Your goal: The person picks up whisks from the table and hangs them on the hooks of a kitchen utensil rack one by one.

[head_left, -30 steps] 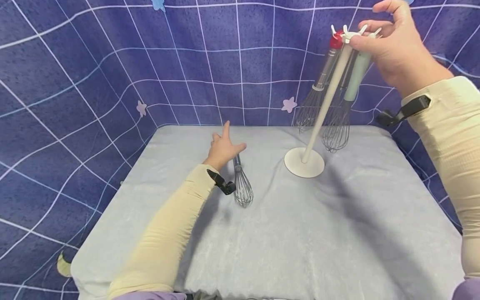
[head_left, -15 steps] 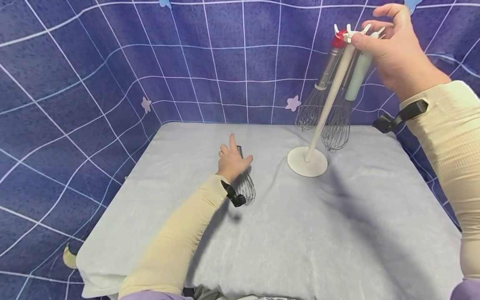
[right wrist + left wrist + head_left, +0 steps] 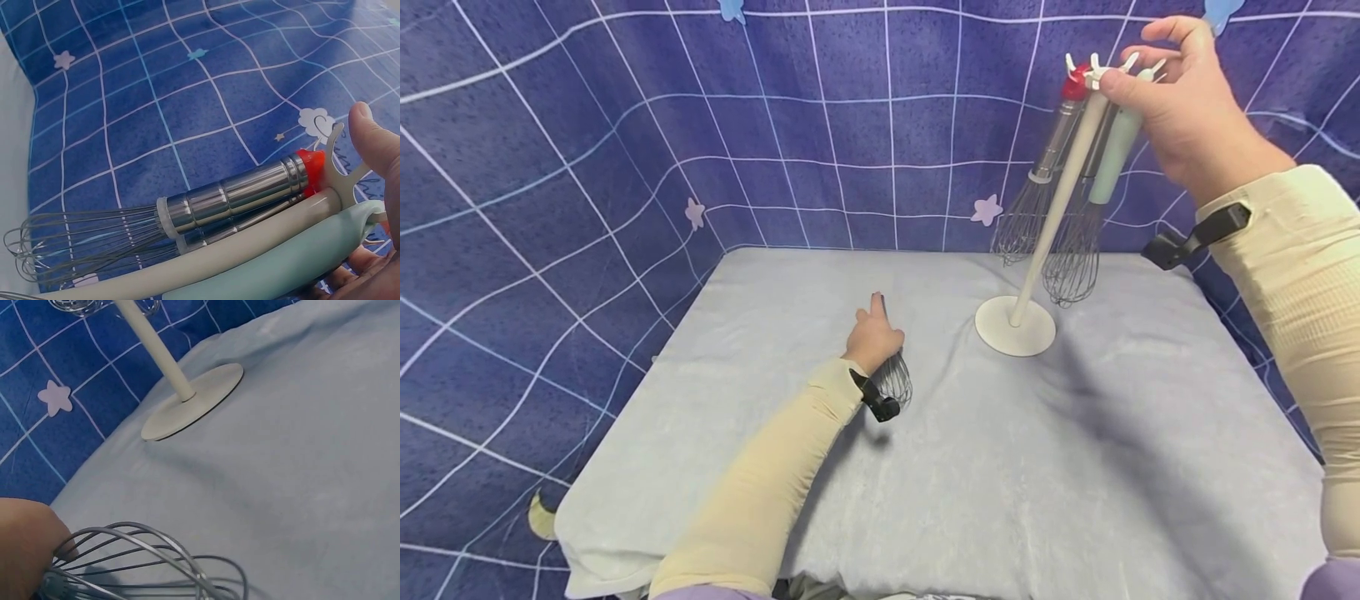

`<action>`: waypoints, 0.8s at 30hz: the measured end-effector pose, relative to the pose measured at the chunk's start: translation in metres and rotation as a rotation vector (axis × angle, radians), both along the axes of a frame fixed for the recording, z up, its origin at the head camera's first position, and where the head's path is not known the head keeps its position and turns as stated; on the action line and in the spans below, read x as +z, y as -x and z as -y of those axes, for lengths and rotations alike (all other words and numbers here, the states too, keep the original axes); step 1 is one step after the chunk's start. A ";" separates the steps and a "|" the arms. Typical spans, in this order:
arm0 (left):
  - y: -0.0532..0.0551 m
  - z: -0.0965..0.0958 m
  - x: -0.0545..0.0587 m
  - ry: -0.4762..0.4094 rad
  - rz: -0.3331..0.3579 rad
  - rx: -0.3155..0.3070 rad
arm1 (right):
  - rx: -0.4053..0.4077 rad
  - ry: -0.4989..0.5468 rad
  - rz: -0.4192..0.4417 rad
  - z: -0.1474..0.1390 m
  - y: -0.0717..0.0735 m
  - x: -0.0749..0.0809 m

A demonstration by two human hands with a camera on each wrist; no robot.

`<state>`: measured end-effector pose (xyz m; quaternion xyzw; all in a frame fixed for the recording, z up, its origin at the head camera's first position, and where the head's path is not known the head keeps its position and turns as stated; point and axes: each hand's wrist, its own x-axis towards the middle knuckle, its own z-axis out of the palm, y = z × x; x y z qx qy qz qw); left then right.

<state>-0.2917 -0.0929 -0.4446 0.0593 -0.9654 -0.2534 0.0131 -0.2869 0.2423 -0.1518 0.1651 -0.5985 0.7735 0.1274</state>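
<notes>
My left hand (image 3: 874, 337) grips the dark handle of a wire whisk (image 3: 895, 379) lying on the cloth-covered table, its index finger stretched along the handle. The looped wires point towards me; in the left wrist view they fan out beside the thumb. Up at the right, my right hand (image 3: 1195, 108) holds the hooked top of a white whisk stand (image 3: 1060, 200), thumb at the rim. From its hooks hang a metal-handled whisk (image 3: 244, 190) with a red end, a mint-green-handled whisk (image 3: 275, 265) and another metal-handled one partly hidden behind the pole. The stand leans in the head view.
The stand's round white base (image 3: 1000, 337) is on the grey cloth (image 3: 962, 475) towards the back right. A blue curtain (image 3: 820, 133) with white grid lines rises behind and beside the table.
My left hand has moved right and towards me over the whisk, and its spread fingers have closed on the handle. My right hand has stayed at the stand's top.
</notes>
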 end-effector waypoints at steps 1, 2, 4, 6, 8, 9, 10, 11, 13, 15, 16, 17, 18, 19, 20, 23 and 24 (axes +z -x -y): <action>0.000 0.000 0.000 0.001 0.008 -0.004 | 0.000 0.005 0.001 0.000 0.000 0.000; 0.000 -0.001 -0.001 0.001 0.017 -0.005 | 0.001 0.007 0.001 0.000 0.000 0.000; 0.001 -0.001 -0.002 -0.003 0.019 0.005 | 0.009 0.019 -0.001 0.000 0.001 0.000; 0.001 -0.001 -0.003 -0.011 0.010 0.023 | 0.014 0.020 -0.003 0.001 0.001 0.000; 0.000 -0.001 -0.003 -0.021 -0.007 0.041 | 0.015 0.012 -0.004 0.001 0.001 0.000; 0.000 -0.001 -0.003 -0.024 -0.017 0.048 | 0.014 0.012 0.000 0.001 0.001 0.000; -0.001 -0.001 -0.003 -0.027 -0.026 0.052 | 0.009 0.006 0.004 0.001 0.001 0.001; -0.001 -0.001 -0.003 -0.032 -0.034 0.054 | 0.006 0.006 0.007 0.001 0.001 0.001; -0.002 -0.001 -0.002 -0.039 -0.041 0.057 | 0.000 0.008 0.018 0.000 0.001 0.001; -0.003 -0.001 -0.001 -0.042 -0.043 0.058 | 0.000 0.010 0.024 0.000 0.001 0.001; -0.003 -0.001 -0.001 -0.047 -0.044 0.058 | 0.004 0.017 0.022 -0.001 0.001 0.001; -0.004 -0.001 0.000 -0.059 -0.047 0.056 | 0.009 0.022 0.021 -0.001 0.001 0.001; -0.005 0.000 0.000 -0.068 -0.051 0.053 | 0.013 0.026 0.016 -0.002 0.001 0.001; -0.005 0.000 0.001 -0.075 -0.054 0.051 | 0.021 0.034 0.009 -0.002 0.002 0.000; -0.005 0.001 0.001 -0.080 -0.054 0.047 | 0.036 0.052 0.002 -0.003 0.003 0.000; -0.005 0.003 0.004 -0.097 -0.057 0.030 | 0.078 0.078 -0.006 -0.008 0.004 0.000; -0.003 0.003 0.006 -0.096 -0.058 0.026 | 0.092 0.085 -0.010 -0.009 0.004 0.000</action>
